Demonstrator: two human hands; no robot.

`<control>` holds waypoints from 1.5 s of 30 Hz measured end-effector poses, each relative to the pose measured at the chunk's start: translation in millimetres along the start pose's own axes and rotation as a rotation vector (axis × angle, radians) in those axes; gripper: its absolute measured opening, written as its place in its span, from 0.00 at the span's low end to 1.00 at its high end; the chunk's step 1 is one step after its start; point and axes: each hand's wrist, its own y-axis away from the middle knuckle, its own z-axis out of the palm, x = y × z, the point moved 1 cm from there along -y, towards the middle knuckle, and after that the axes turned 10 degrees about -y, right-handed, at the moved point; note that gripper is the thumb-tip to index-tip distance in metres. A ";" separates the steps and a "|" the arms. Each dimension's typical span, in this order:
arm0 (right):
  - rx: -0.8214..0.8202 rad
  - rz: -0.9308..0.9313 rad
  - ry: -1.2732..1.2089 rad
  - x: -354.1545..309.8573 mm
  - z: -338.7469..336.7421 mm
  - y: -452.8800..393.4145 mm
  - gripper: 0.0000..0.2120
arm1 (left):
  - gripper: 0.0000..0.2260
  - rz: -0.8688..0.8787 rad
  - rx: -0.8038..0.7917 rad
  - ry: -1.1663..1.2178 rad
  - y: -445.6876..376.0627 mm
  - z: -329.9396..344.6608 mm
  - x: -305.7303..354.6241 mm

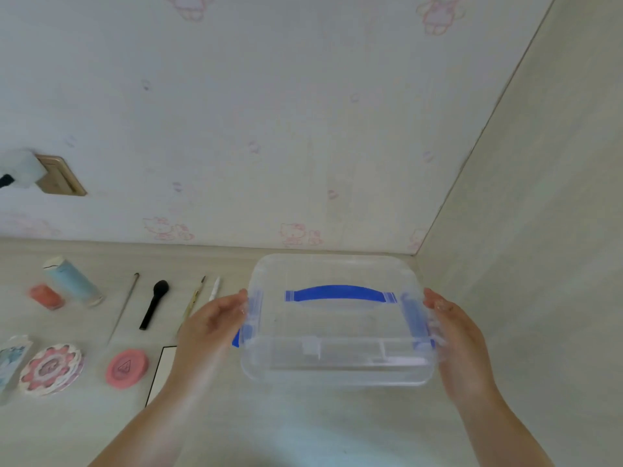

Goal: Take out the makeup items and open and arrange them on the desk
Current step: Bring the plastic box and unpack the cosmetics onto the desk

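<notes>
Clear plastic made up the square lidded storage box [337, 318] with a blue carry handle [338, 293] and blue side latches, and it was held between both hands near the desk's back right corner. Left hand [215, 318] gripped its left side, fingers curled around the latch there; right hand [451, 328] gripped the right side likewise. Whether the box rested on the pale wood-grain desk [303, 426] or hung just above it could not be told.

Left of the box and nearest the viewer lay a round pink compact [127, 368], a flower-patterned pink and white round case [51, 369] and, at the frame edge, a blurred pale blue patterned package [11, 362]. A white card with a dark border [161, 372] showed beside the left forearm.

Farther back, still left of the box, lay a black powder brush [154, 308], a thin metal tool [124, 306], a slim wooden-handled brush [195, 299] and a white pen-like stick [214, 288], roughly side by side. Beyond these sat a light blue tube [72, 281] and a small coral block [46, 296]. Cartoon-printed wallpaper [269, 129] rose behind the box.
</notes>
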 end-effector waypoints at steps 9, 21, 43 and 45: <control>-0.038 -0.109 0.207 18.7 -0.9 7.3 0.11 | 0.14 0.032 -0.040 -0.186 7.5 4.1 -28.7; 0.099 -0.004 0.449 33.0 -16.9 -2.0 0.31 | 0.49 -0.309 -0.170 -0.002 -1.4 6.6 -37.2; 0.027 -0.037 0.425 33.2 -13.0 2.5 0.15 | 0.13 -0.064 -0.068 -0.200 -0.8 32.3 -31.6; 0.027 -0.057 0.426 33.7 -13.2 2.8 0.13 | 0.11 -0.050 -0.077 -0.218 -1.3 31.4 -31.4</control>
